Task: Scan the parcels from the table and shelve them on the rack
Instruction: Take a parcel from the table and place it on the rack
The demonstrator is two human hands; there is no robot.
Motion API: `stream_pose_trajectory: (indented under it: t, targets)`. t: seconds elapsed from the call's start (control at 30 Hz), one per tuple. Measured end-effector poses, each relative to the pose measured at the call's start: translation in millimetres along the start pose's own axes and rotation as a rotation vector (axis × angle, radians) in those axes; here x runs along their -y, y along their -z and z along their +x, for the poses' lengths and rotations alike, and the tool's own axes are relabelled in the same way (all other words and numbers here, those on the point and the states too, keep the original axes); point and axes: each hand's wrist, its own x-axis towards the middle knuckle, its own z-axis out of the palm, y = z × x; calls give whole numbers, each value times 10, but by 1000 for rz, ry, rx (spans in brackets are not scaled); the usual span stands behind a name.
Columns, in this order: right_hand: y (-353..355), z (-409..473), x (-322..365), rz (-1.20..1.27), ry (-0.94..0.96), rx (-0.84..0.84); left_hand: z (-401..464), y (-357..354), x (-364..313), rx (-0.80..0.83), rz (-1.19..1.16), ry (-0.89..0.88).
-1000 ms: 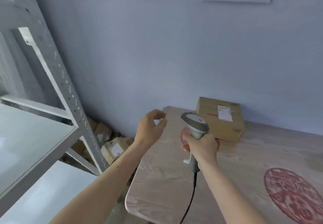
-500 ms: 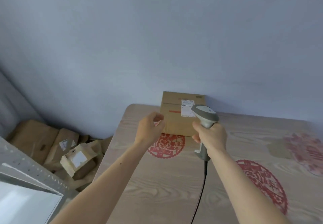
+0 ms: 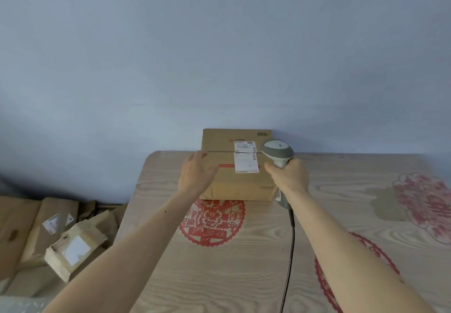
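A brown cardboard parcel with a white shipping label lies at the far edge of the wooden table, against the wall. My left hand reaches over the parcel's left side with fingers spread and straight; contact is unclear. My right hand grips the handle of a grey barcode scanner, whose head sits over the parcel's right top corner beside the label. The scanner's black cable runs down the table toward me.
Red paper-cut decorations lie on the tabletop. Left of the table, on the floor, lies a pile of brown parcels and paper bags. A plain blue wall stands right behind the table.
The view swung right, away from the rack, which left the frame. Both hands moved forward to the parcel; my left hand opened out over its left side and the scanner reached the label.
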Motion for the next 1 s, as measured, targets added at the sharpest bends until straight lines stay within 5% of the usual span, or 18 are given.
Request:
stream_pose_trajectory:
  t: [0.57, 1.0]
  targets:
    - [-579, 838, -569, -19, -63, 217, 746, -717, 437, 33, -13, 340]
    - [-411, 429, -551, -2, 14, 253, -122, -435, 324, -142, -104, 382]
